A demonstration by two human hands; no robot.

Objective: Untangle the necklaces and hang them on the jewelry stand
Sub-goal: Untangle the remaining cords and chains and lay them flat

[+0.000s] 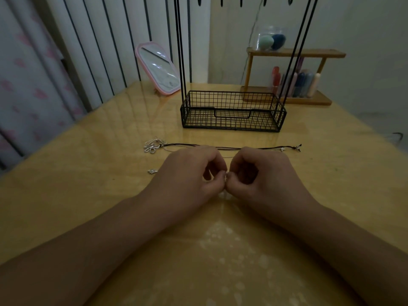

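Dark cord necklaces [254, 148] lie stretched across the table in front of the black wire jewelry stand [231, 111], with silver pendants [153, 145] bunched at their left end and clasps at the right end. My left hand [187, 173] and my right hand [265, 173] meet fingertip to fingertip just in front of the cords, both pinching a small silver piece of a thin necklace [226, 173] between them. A thin silver chain runs behind my hands. A small silver charm [152, 171] lies alone to the left.
The stand's basket base sits mid-table, its thin black uprights rising out of view. A pink mirror [157, 67] leans at the back left. A wooden shelf [293, 74] with bottles and a jar stands at the back right. The table [88, 184] is glossy yellow.
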